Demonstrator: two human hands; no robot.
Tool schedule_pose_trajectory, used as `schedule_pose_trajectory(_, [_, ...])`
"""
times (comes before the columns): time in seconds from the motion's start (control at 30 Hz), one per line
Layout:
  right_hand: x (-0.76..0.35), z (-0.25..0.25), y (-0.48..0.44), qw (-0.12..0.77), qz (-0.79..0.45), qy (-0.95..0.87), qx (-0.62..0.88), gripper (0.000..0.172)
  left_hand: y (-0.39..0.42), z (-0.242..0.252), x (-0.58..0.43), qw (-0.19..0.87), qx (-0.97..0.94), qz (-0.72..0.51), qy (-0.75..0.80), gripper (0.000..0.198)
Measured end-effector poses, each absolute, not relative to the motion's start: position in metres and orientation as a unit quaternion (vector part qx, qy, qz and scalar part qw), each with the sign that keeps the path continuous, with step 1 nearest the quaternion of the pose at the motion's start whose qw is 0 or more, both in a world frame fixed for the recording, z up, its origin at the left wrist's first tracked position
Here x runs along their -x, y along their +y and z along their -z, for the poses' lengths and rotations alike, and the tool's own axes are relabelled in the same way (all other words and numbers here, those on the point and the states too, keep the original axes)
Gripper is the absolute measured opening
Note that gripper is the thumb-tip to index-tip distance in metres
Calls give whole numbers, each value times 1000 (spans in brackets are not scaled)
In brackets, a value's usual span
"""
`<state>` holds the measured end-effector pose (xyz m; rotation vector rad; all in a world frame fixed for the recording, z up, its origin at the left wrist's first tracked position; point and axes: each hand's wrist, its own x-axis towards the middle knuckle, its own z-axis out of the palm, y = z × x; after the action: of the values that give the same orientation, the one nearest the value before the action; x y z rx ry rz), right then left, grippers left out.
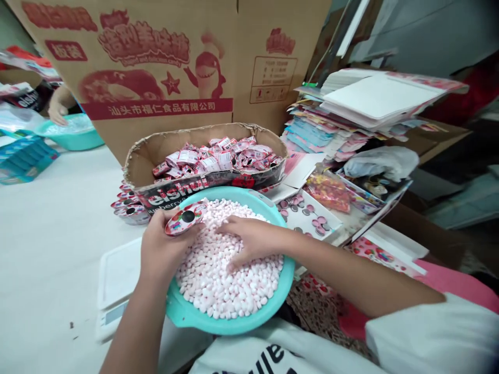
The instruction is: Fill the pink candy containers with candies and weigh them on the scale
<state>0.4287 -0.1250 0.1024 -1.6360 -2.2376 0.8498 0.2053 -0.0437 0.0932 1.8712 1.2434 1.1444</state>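
My left hand (161, 246) grips a small printed candy box (186, 218) with a round black spot on its upward face, at the upper left of a turquoise basin (287, 283). Small pale pink and white candies (230, 285) fill the basin. Deep among them, my right hand (251, 236) has its fingers spread, with some fingertips sunk in the candies. Behind the basin stands a cut-down cardboard tray (142, 156) holding many similar small boxes (210, 161). More such boxes (130, 210) are beside its left end.
A white scale (117, 275) lies left of the basin. Pink and grey round caps (319, 224) are in a carton at right, near bagged colorful candy (329, 189) and stacked printed card (382, 101). A large carton (156, 52) blocks the back. Another person's hand (58, 106) reaches over a second basin (76, 137).
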Motion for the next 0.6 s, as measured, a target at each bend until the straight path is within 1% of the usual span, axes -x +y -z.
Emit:
schedule_pose_trajectory(0.07, [-432, -104, -121, 134, -280, -763, 567, 83, -45, -93, -203, 314, -702, -426, 477, 48])
schedule_pose_trajectory(0.1, [-433, -104, -113, 141, -272, -765, 566, 84, -45, -93, -203, 317, -702, -420, 480, 48])
schedule_pose_trajectory(0.13, [-432, -102, -103, 142, -264, -768, 565, 88, -44, -92, -203, 317, -707, -407, 484, 48])
schedule_pose_trajectory(0.23, [-422, -93, -77, 113, -259, -777, 563, 107, -40, -92, -205, 304, -750, -359, 465, 42])
schedule_pose_trajectory(0.27, [-417, -91, -73, 108, -264, -778, 560, 109, -38, -92, -205, 296, -766, -350, 450, 39])
schedule_pose_trajectory(0.33, [-411, -90, -76, 114, -261, -775, 563, 105, -34, -91, -205, 280, -792, -339, 423, 31])
schedule_pose_trajectory(0.4, [-409, -94, -90, 106, -253, -770, 576, 94, -32, -91, -205, 274, -804, -326, 416, 26])
schedule_pose_trajectory(0.5, [-413, -102, -116, 75, -249, -760, 595, 86, -31, -91, -203, 285, -803, -313, 421, 31])
schedule_pose_trajectory(0.6, [-417, -103, -133, 102, -256, -749, 602, 75, -32, -91, -203, 318, -788, -297, 436, 37])
